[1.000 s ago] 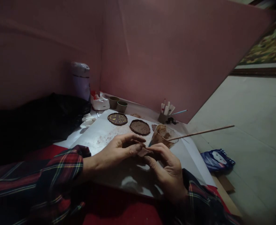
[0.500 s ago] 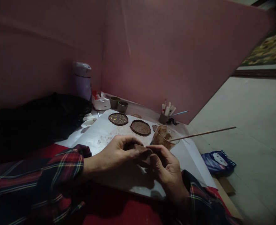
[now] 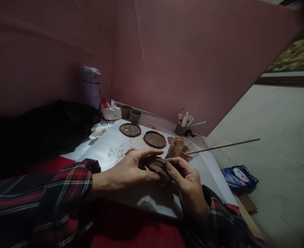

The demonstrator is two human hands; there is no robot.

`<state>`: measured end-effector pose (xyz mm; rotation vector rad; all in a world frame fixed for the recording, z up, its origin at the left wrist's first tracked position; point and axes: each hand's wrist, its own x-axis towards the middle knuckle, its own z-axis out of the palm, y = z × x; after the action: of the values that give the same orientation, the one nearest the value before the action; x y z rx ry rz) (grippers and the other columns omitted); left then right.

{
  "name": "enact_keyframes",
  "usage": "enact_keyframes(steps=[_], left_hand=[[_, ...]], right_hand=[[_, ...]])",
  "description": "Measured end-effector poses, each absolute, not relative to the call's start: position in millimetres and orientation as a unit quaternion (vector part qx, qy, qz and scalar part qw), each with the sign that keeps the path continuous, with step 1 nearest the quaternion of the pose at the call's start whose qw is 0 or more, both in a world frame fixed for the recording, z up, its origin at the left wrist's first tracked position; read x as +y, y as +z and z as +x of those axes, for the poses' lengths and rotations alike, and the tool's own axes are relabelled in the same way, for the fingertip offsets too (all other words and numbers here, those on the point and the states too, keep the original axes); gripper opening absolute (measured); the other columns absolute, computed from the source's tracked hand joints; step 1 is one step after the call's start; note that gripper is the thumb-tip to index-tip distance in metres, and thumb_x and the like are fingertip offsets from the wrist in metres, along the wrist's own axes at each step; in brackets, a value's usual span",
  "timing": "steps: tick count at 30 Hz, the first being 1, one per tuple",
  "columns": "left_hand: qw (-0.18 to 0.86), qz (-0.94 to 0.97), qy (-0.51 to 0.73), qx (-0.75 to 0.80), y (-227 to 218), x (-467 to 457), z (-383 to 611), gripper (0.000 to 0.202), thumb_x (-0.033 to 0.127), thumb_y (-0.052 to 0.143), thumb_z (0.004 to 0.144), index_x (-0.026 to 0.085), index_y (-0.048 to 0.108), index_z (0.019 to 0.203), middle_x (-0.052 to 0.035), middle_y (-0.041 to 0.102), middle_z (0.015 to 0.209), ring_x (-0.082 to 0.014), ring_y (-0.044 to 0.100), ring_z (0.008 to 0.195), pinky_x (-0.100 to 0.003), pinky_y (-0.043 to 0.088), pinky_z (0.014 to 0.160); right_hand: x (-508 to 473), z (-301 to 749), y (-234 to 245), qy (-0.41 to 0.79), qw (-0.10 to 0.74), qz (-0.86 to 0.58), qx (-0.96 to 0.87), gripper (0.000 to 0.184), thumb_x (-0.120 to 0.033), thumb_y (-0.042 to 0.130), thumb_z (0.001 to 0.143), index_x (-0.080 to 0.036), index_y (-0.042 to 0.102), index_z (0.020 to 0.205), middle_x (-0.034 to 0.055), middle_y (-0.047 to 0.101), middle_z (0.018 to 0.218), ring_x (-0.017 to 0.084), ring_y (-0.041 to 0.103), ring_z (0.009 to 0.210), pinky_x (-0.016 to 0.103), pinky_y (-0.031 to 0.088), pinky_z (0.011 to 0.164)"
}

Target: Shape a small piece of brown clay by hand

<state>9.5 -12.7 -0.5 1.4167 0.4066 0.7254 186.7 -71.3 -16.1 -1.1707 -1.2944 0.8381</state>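
Observation:
Both my hands meet over a white sheet (image 3: 110, 144) and pinch a small brown clay piece (image 3: 155, 164) between them. My left hand (image 3: 132, 168) curls round it from the left, index finger stretched over the top. My right hand (image 3: 185, 179) grips it from the right with thumb and fingers. Just beyond the hands stands a clear cup (image 3: 179, 148) smeared with brown, with a long thin wooden stick (image 3: 224, 145) resting in it and pointing right. Two flat round clay discs (image 3: 130, 130) (image 3: 154, 139) lie farther back on the sheet.
Two small green cups (image 3: 131, 114), a white crumpled bag (image 3: 110, 111) and a pale cylindrical container (image 3: 90, 86) stand at the back by the pink wall. A holder with pens (image 3: 183, 124) sits behind the cup. A dark cloth (image 3: 38, 131) lies left; a blue packet (image 3: 239, 177) lies on the floor, right.
My hands have kept working the clay piece between them; the left index finger has stretched out again and the right hand has shifted slightly up. The view barely moved.

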Motion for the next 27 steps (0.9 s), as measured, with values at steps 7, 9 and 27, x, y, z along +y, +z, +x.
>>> enact_keyframes(steps=[7,9,27], left_hand=[[0.682,0.605,0.362,0.196,3.8,-16.8,11.0,0.029,0.014,0.071,0.072,0.015,0.063,0.1,-0.0049,0.071,0.095,-0.0176,0.066,0.087,-0.028,0.05,0.079],[0.683,0.586,0.383,0.208,3.1,-16.2,11.6,0.03,0.014,0.073,0.07,0.013,0.062,0.098,-0.0053,0.071,0.093,-0.0169,0.066,0.083,-0.027,0.05,0.075],[0.664,0.615,0.341,0.254,-1.3,-19.6,7.5,0.012,0.007,0.067,0.066,0.014,0.062,0.074,0.0007,0.067,0.072,-0.0118,0.06,0.068,-0.023,0.045,0.063]], right_hand=[[-72.3,188.7,-16.0,0.347,0.54,-0.482,-0.597,0.027,-0.045,0.056,0.087,-0.023,0.065,0.099,0.0033,0.07,0.095,0.019,0.065,0.091,0.028,0.05,0.079],[-74.0,186.9,-16.5,0.353,0.539,-0.462,-0.61,0.035,-0.046,0.06,0.084,-0.025,0.06,0.112,0.0049,0.067,0.111,0.022,0.062,0.106,0.033,0.048,0.09],[-83.0,179.6,-15.5,0.369,0.503,-0.498,-0.602,0.028,-0.031,0.075,0.073,-0.025,0.065,0.098,0.0003,0.071,0.091,0.018,0.066,0.084,0.028,0.052,0.075]])
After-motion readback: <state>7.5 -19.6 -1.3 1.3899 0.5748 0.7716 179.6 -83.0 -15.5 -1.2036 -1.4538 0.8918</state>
